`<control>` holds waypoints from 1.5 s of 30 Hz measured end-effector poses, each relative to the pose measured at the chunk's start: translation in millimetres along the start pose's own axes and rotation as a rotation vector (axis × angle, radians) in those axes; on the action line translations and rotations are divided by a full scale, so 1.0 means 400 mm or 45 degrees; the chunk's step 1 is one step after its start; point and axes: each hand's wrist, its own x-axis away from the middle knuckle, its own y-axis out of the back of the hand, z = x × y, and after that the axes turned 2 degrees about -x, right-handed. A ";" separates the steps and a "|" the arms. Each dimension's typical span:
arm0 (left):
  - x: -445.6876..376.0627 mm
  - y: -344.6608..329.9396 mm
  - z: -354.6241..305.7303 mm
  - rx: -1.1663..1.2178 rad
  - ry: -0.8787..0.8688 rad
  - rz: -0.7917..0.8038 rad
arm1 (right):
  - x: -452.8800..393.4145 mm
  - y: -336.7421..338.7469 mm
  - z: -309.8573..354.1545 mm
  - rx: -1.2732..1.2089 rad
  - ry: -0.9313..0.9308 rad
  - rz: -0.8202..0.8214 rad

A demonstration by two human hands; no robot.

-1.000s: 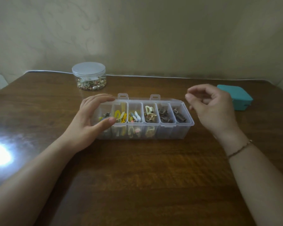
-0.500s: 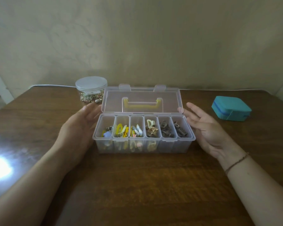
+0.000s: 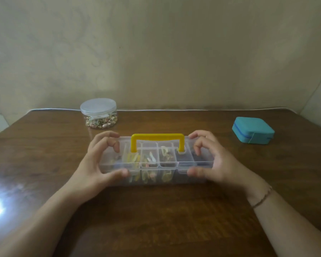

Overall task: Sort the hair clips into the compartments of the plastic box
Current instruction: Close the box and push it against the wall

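The clear plastic box (image 3: 157, 178) stands on the wooden table with its lid down and its yellow handle (image 3: 157, 137) upright on top. Sorted hair clips (image 3: 150, 160) show through the lid in several compartments, yellow, pastel, cream and dark ones. My left hand (image 3: 98, 164) grips the box's left end, fingers over the lid, thumb on the front. My right hand (image 3: 211, 162) grips the right end the same way.
A round clear jar (image 3: 98, 113) with a lid and small clips inside stands behind the box to the left. A teal square case (image 3: 252, 130) lies at the back right. A bright glare spot marks the table's left edge.
The lid, open half a second ago, is now down on the box. Both hands moved from beside the box onto its two ends and curled round them.
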 end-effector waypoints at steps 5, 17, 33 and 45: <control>0.000 -0.004 0.002 -0.013 -0.015 -0.030 | 0.005 -0.005 0.013 0.198 0.050 -0.034; -0.010 -0.020 0.006 -0.273 -0.011 -0.108 | -0.010 -0.038 -0.003 0.608 0.094 -0.313; -0.127 -0.037 -0.030 -0.994 0.150 -0.219 | -0.125 -0.058 -0.023 1.100 0.288 -0.665; -0.529 -0.094 0.175 -1.276 0.175 -0.271 | -0.550 0.009 -0.129 0.890 -0.220 -0.520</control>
